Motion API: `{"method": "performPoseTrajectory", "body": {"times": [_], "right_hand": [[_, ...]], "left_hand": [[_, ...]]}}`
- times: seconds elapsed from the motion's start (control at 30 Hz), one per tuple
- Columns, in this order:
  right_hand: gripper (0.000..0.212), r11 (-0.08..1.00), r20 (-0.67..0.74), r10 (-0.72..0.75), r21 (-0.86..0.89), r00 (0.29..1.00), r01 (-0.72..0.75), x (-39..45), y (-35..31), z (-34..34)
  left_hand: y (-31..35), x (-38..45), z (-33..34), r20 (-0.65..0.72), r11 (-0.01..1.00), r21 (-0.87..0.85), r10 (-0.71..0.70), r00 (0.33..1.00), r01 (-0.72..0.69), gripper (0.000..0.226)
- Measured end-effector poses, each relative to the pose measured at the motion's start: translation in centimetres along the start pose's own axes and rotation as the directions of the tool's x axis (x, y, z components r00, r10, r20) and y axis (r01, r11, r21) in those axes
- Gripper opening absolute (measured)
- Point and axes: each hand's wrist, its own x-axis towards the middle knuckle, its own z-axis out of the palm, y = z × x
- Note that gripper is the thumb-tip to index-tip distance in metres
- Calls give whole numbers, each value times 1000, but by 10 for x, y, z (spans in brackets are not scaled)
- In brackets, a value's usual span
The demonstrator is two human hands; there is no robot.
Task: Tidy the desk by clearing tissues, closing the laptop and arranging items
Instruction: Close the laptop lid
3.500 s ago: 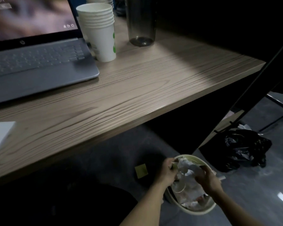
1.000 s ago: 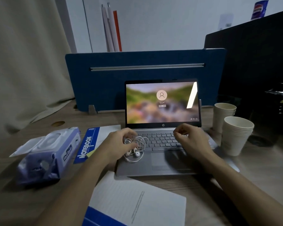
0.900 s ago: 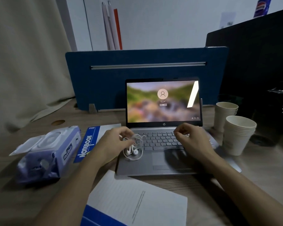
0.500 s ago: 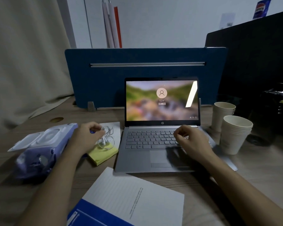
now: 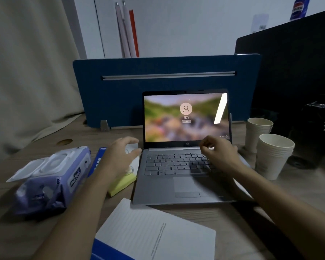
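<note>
1. Your left hand (image 5: 118,158) hovers at 9 o'clock of the laptop (image 5: 184,166), just off its left edge, fingers spread and lightly curved, the grip loose with nothing in it.
2. Beneath that hand lies a yellow sticky-note pad (image 5: 120,184) on a blue notebook (image 5: 98,162); something pale shows on the pad by your wrist, too blurred to name.
3. Your right hand (image 5: 219,154) is over the keyboard's upper right, at 1 o'clock of the touchpad, fingers bent inward near the hinge; it is blurred, and the grip seems to hold nothing.
4. The laptop stands open at the centre of the worktop (image 5: 45,231), its screen lit on a login page.
5. A wet-wipes pack (image 5: 51,179) lies at 9 o'clock of the laptop, its flap lid open.
6. Two stacks of paper cups (image 5: 270,154) stand at 3 o'clock of the laptop, just beside it.
7. A white sheet of paper (image 5: 154,231) lies at 6 o'clock, near the front edge of the laptop.
</note>
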Motion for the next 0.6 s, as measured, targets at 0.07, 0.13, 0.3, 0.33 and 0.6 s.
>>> {"method": "performPoseTrajectory", "body": {"times": [0.07, 0.13, 0.3, 0.33, 0.6], "right_hand": [[10, 999, 2, -4, -33, 1000, 4, 19, 7, 1], [14, 997, -2, -33, -68, 999, 32, 41, 13, 2], [40, 947, -26, -184, -272, 983, 170, 100, 9, -1], [45, 937, -32, -201, -298, 979, 183, 111, 5, -3], [69, 906, -14, -220, -373, 975, 199, 181, -29, -9]], "left_hand": [[8, 6, 7, 0, 1000, -23, 18, 1000, -17, 27], [13, 13, 13, 0, 999, -19, 30, 1000, -30, 27], [9, 17, 24, 27, 997, 15, 74, 997, -75, 31], [6, 16, 25, 28, 997, 17, 79, 996, -80, 31], [-10, 11, 30, -15, 991, 40, 131, 991, -131, 28]]}}
